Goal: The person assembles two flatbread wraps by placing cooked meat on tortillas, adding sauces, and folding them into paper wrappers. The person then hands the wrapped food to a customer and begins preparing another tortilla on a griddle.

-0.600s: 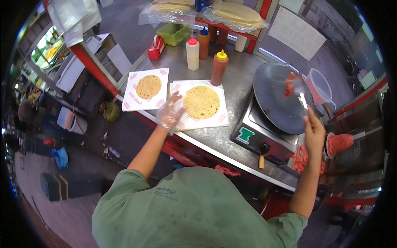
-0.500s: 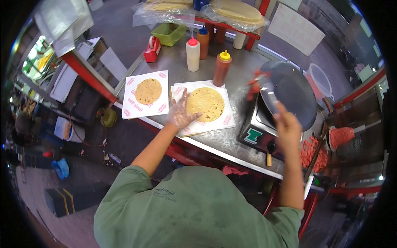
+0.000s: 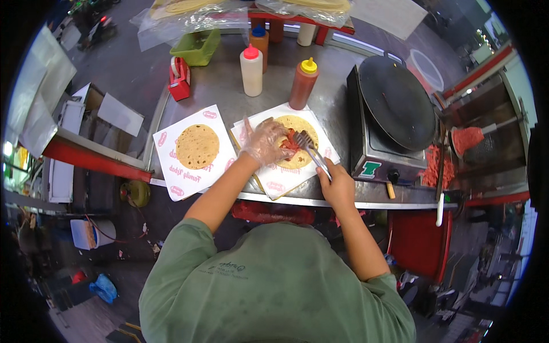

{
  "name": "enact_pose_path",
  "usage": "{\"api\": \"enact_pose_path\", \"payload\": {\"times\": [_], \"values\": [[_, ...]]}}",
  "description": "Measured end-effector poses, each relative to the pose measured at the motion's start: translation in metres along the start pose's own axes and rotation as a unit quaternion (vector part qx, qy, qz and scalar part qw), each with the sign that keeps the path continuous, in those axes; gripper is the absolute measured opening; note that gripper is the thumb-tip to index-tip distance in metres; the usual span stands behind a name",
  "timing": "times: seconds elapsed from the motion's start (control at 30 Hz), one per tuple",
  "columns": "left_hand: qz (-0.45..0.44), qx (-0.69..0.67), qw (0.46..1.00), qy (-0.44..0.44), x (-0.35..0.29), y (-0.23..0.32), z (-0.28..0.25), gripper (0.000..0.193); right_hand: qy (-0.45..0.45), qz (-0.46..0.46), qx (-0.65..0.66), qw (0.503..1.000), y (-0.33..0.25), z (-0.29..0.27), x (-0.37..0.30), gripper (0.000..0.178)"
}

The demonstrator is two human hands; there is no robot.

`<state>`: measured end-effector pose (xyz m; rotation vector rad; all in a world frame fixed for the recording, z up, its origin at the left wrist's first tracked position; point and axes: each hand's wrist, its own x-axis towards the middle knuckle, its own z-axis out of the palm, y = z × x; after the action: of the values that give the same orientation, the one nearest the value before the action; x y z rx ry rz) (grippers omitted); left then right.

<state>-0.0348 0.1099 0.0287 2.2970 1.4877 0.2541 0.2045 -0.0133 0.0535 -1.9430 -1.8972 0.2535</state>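
Note:
My left hand, in a clear plastic glove, rests over the left part of a flatbread with its fingers spread. The flatbread lies on a stack of printed white paper. Reddish meat strips sit in the middle of the bread, beside the gloved fingers. From the right, my bare right hand grips metal tongs, their tips down at the meat. A second flatbread, plain, lies on another paper sheet to the left.
A black round pan sits on the stove at right, with shredded meat beside it. Behind the bread stand a yellow-capped sauce bottle and a white bottle. A red tape dispenser and green basket are further left.
My right hand has brought the tongs from the pan leftward to the flatbread, and the meat now lies on it. My left hand has shifted further over the bread. The view has turned.

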Motion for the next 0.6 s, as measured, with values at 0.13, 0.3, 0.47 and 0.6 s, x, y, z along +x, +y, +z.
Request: {"api": "enact_pose_path", "payload": {"times": [0.13, 0.3, 0.47, 0.6], "values": [[0.055, -0.009, 0.998, -0.039, -0.001, -0.011, -0.010, 0.047, -0.003, 0.023, 0.023, 0.999, 0.002, -0.017, -0.007, 0.036], [0.065, -0.200, 0.975, 0.070, -0.023, -0.028, -0.004, 0.040, 0.005, 0.048, 0.034, 0.998, 0.017, -0.006, -0.024, 0.039], [0.052, -0.066, 0.985, 0.151, -0.041, -0.002, 0.027, 0.054, 0.032, 0.034, 0.179, 0.983, 0.020, -0.056, -0.015, 0.038], [0.020, -0.040, 0.966, 0.253, -0.055, 0.021, 0.050, 0.046, 0.283, 0.043, 0.203, 0.936, 0.141, -0.149, 0.022, 0.041]]}}
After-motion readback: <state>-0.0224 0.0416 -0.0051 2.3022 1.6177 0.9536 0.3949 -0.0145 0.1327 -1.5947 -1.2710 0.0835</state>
